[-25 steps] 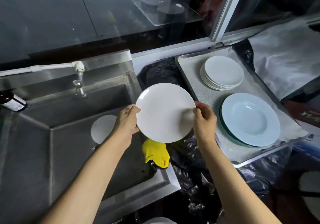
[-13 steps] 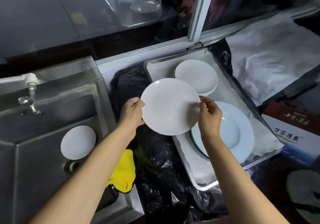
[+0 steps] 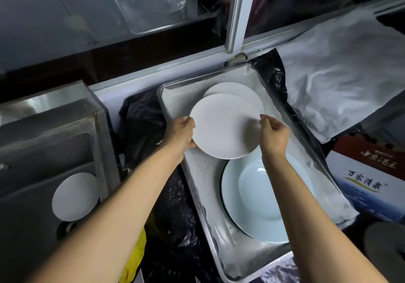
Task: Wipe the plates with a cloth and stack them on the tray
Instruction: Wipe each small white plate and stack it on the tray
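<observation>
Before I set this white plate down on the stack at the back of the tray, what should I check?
1. Grip: left hand and right hand hold the white plate by opposite edges: ok.
2. Alignment: the plate overlaps the stack but sits off-centre, toward the near side: not ok.
3. Stack top: the visible part is bare: ok.
4. Gap to the pale blue plate: cannot tell.
5. Plate wiped dry: cannot tell.
</observation>
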Tool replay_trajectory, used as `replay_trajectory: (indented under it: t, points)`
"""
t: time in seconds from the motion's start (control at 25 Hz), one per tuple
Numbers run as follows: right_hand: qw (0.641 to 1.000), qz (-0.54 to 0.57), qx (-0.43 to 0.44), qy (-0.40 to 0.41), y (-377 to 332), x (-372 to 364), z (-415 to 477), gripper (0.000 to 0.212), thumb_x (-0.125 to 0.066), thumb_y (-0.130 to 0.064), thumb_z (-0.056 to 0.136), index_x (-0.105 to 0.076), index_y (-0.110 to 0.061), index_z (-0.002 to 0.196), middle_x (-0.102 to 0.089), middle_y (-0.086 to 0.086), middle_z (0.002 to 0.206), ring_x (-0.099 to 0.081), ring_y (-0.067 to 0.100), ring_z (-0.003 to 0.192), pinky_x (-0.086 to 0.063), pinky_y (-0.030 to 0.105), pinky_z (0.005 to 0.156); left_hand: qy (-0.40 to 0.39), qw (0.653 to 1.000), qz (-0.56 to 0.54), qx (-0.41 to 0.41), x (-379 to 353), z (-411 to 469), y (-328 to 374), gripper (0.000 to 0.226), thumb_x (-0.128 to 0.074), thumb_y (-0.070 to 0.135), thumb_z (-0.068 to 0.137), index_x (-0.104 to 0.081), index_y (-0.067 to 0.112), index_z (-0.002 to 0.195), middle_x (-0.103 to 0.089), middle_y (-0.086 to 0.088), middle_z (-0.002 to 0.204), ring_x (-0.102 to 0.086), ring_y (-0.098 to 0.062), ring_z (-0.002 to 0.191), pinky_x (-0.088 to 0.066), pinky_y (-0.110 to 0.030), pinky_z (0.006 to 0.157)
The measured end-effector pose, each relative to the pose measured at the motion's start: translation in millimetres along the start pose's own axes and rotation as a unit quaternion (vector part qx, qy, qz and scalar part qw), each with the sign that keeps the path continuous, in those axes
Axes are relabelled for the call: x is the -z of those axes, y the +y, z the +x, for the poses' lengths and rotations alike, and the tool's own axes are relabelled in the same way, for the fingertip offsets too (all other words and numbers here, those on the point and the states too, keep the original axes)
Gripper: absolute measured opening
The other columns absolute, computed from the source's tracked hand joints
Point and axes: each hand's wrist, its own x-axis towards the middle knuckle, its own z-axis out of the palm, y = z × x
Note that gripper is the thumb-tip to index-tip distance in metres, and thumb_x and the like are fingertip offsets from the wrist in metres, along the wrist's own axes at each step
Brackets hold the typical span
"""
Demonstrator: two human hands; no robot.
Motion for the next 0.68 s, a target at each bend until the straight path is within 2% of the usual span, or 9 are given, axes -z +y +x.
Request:
replay_trajectory:
  t: [0.04,0.08,0.24,0.32,0.44,0.56,0.68]
  points:
    - [1.000,-0.004,0.001,0.002,-0.8,-1.9,11.1,0.031,-0.054,-0.015,0.094,-0.074,-0.012,0.118,-0.072,-0.001,0.112,-0.066,0.013,0.102,-0.051,0.026,0.094,0.000,1.000,0.000,0.000,-7.2,6.6,2.7,0.019,-0.047,0.010,0.095,-0.064,0.016,0.090,-0.067,-0.001,0.095,-0.063,-0.022,0.092,-0.059,-0.040,0.078]
    - [1.000,-0.013,0.003,0.002,-2.1,-4.1,22.0,0.031,-0.055,-0.015,0.094,-0.073,-0.011,0.118,-0.072,0.000,0.110,-0.065,0.016,0.105,-0.049,0.028,0.097,0.000,1.000,0.002,-0.001,-14.0,14.1,5.1,0.018,-0.047,0.009,0.094,-0.064,0.015,0.090,-0.067,-0.001,0.093,-0.063,-0.022,0.092,-0.059,-0.041,0.081]
    - [0.999,-0.042,0.016,-0.002,-7.2,-15.3,51.8,0.033,-0.060,-0.018,0.093,-0.069,-0.009,0.124,-0.070,0.003,0.102,-0.066,0.019,0.099,-0.047,0.024,0.090,-0.008,0.999,0.034,-0.029,-29.8,42.6,6.7,0.014,-0.052,0.017,0.084,-0.065,0.011,0.085,-0.069,-0.009,0.089,-0.068,-0.030,0.088,-0.058,-0.053,0.087]
    - [0.999,-0.046,0.021,-0.002,-8.0,-21.1,62.3,0.037,-0.061,-0.022,0.089,-0.068,-0.011,0.124,-0.072,0.003,0.103,-0.068,0.020,0.102,-0.050,0.030,0.096,-0.012,0.997,0.060,-0.042,-34.4,57.6,1.9,0.024,-0.048,0.025,0.072,-0.064,0.011,0.084,-0.066,-0.009,0.084,-0.065,-0.025,0.081,-0.056,-0.058,0.088]
    - [0.997,-0.064,0.033,0.005,-7.6,-26.5,73.3,0.037,-0.063,-0.023,0.088,-0.068,-0.013,0.124,-0.073,0.005,0.106,-0.068,0.022,0.106,-0.050,0.036,0.102,-0.011,0.994,0.093,-0.053,-38.7,75.3,-7.9,0.033,-0.045,0.028,0.067,-0.065,0.011,0.087,-0.063,-0.008,0.082,-0.060,-0.020,0.078,-0.052,-0.062,0.087]
    - [0.997,-0.074,0.035,0.005,-8.8,-27.8,77.6,0.037,-0.063,-0.023,0.089,-0.067,-0.015,0.125,-0.074,0.005,0.111,-0.067,0.021,0.109,-0.049,0.035,0.103,-0.003,0.993,0.105,-0.059,-42.4,80.3,-11.5,0.045,-0.045,0.029,0.066,-0.061,-0.005,0.092,-0.068,-0.018,0.086,-0.060,-0.019,0.078,-0.053,-0.061,0.085]
    - [0.994,-0.096,0.044,0.003,-5.8,-26.9,80.0,0.037,-0.061,-0.022,0.090,-0.066,-0.013,0.126,-0.073,0.008,0.118,-0.066,0.023,0.112,-0.047,0.030,0.101,0.000,0.990,0.122,-0.074,-44.3,81.2,-12.8,0.051,-0.044,0.032,0.066,-0.060,-0.005,0.097,-0.067,-0.027,0.103,-0.059,-0.018,0.079,-0.054,-0.061,0.083]
